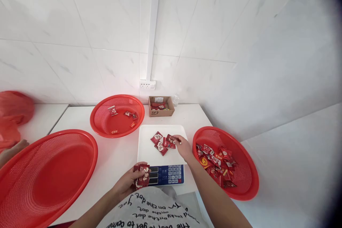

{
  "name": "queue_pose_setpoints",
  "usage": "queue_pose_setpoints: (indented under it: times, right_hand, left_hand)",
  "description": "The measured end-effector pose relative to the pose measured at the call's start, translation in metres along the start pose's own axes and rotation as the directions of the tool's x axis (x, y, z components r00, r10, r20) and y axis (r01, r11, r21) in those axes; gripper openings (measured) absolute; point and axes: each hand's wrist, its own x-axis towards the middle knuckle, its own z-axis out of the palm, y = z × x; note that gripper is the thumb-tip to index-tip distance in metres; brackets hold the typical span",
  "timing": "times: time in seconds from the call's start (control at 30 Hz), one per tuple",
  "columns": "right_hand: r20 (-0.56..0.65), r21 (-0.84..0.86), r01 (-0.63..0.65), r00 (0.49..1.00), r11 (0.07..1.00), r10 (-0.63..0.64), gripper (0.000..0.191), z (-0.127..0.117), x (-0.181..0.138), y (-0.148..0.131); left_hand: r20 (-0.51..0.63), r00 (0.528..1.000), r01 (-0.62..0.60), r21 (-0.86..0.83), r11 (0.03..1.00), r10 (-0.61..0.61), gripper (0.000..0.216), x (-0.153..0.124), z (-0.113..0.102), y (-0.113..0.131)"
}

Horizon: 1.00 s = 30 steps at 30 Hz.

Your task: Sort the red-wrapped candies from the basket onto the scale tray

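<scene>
My left hand (127, 182) is closed around a bunch of red candy packets (142, 176), held just in front of the scale's keypad. My right hand (184, 146) reaches over the white tray of the scale (146, 149), its fingers pinching a red packet (171, 140). Three more red packets (159, 143) lie on the tray beside it. To the right of that hand, a red mesh basket (242, 192) holds several red and yellow packets (216, 164).
A red basket (98, 123) at the back holds several packets. A big red basket (32, 156) with nothing in it sits front left. A small cardboard box (161, 105) stands by the wall under a socket (147, 85). Another person's hand (12, 150) and red plastic (13, 114) are at far left.
</scene>
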Motion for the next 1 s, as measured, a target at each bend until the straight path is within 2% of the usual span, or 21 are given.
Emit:
queue_pose_setpoints:
  times: [0.13, 0.27, 0.4, 0.47, 0.53, 0.57, 0.63, 0.7, 0.73, 0.77, 0.83, 0.9, 1.0]
  right_hand:
    - [0.012, -0.088, 0.008, 1.000, 0.996, -0.007, 0.029, -0.005, 0.031, 0.005]
    - [0.058, -0.098, 0.012, 0.998, 0.995, -0.007, 0.028, -0.003, 0.043, 0.007]
    - [0.075, -0.036, 0.022, 0.997, 0.999, -0.019, 0.028, 0.001, 0.044, 0.000]
    - [0.134, 0.056, 0.024, 0.991, 0.998, -0.031, 0.028, 0.005, 0.034, -0.009]
    - [0.281, 0.229, -0.005, 0.958, 0.973, -0.061, 0.027, 0.012, 0.014, -0.021]
    - [0.386, 0.328, -0.037, 0.917, 0.944, -0.098, 0.028, 0.016, 0.002, -0.027]
    - [0.553, 0.362, -0.063, 0.818, 0.930, -0.160, 0.028, 0.023, -0.025, -0.039]
    - [0.609, 0.310, 0.025, 0.763, 0.950, -0.219, 0.020, 0.028, -0.046, -0.046]
    - [0.603, 0.269, 0.087, 0.762, 0.959, -0.238, 0.017, 0.029, -0.051, -0.047]
    - [0.577, 0.215, 0.152, 0.777, 0.965, -0.251, 0.015, 0.030, -0.054, -0.046]
    - [0.481, 0.055, 0.249, 0.842, 0.967, -0.244, 0.016, 0.029, -0.050, -0.038]
    - [0.377, -0.162, 0.295, 0.900, 0.942, -0.217, 0.020, 0.028, -0.040, -0.025]
    - [0.336, -0.447, 0.314, 0.927, 0.838, -0.167, 0.033, 0.030, -0.029, -0.007]
  left_hand:
    - [-0.009, 1.000, -0.027, -0.024, 0.999, 0.027, 0.040, 0.001, 0.001, -0.003]
    - [-0.034, 0.999, -0.040, -0.069, 0.997, 0.038, 0.038, 0.004, 0.002, -0.006]
    - [-0.040, 0.997, -0.064, -0.062, 0.996, 0.062, 0.044, 0.006, 0.002, -0.006]
    - [-0.046, 0.996, -0.084, -0.061, 0.995, 0.081, 0.050, 0.006, 0.004, -0.004]
    - [-0.052, 0.995, -0.089, -0.063, 0.994, 0.086, 0.053, 0.006, 0.009, -0.001]
    - [-0.055, 0.995, -0.085, -0.069, 0.994, 0.082, 0.052, 0.007, 0.013, 0.000]
    - [-0.048, 0.996, -0.073, -0.096, 0.993, 0.069, 0.050, 0.009, 0.020, 0.001]
    - [-0.020, 0.998, -0.063, -0.119, 0.991, 0.061, 0.046, 0.013, 0.025, 0.000]
    - [-0.011, 0.998, -0.065, -0.129, 0.990, 0.064, 0.043, 0.015, 0.025, -0.002]
    - [-0.004, 0.998, -0.062, -0.138, 0.988, 0.062, 0.039, 0.017, 0.025, -0.003]
    - [-0.004, 0.999, -0.049, -0.158, 0.986, 0.049, 0.032, 0.020, 0.021, -0.006]
    - [-0.002, 0.999, -0.032, -0.177, 0.984, 0.032, 0.027, 0.021, 0.017, -0.008]
    - [0.011, 1.000, -0.021, -0.182, 0.983, 0.024, 0.022, 0.018, 0.013, -0.009]
